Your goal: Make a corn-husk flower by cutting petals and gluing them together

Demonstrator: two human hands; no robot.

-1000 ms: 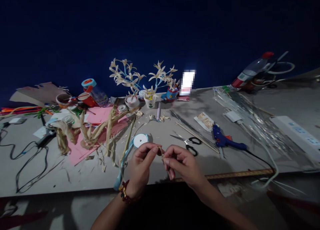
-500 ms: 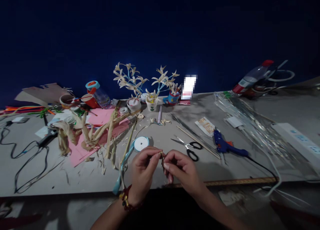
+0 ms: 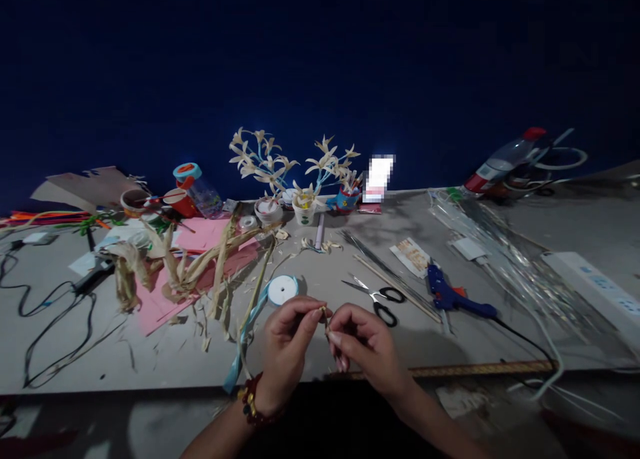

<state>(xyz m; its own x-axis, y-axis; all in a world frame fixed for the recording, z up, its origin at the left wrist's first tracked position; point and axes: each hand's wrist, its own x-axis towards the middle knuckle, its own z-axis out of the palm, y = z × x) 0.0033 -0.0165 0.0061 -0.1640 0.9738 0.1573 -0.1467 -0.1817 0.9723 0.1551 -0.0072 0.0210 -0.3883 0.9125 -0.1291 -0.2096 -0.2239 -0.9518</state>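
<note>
A small, thin piece with a pale yellowish tip (image 3: 323,309) is pinched between the thumb and forefinger of my left hand (image 3: 290,336). My right hand (image 3: 363,339) is closed on the lower, darker part of the same piece, close beside the left. Its exact shape is mostly hidden by the fingers. Just behind my left hand lies a white spool (image 3: 283,290) with light blue ribbon (image 3: 249,326). Black-handled scissors (image 3: 375,295) lie open on the table beyond my right hand.
Dried husks (image 3: 180,272) lie over pink paper (image 3: 155,302) at left. Pale flowers on blue stems (image 3: 263,159) stand in cups at the back. A blue glue gun (image 3: 457,301), thin wires (image 3: 380,266) and a white power strip (image 3: 595,286) are at right.
The whole view has shifted slightly, with the table items a little lower in it. Both hands keep nearly the same pinch on the small piece.
</note>
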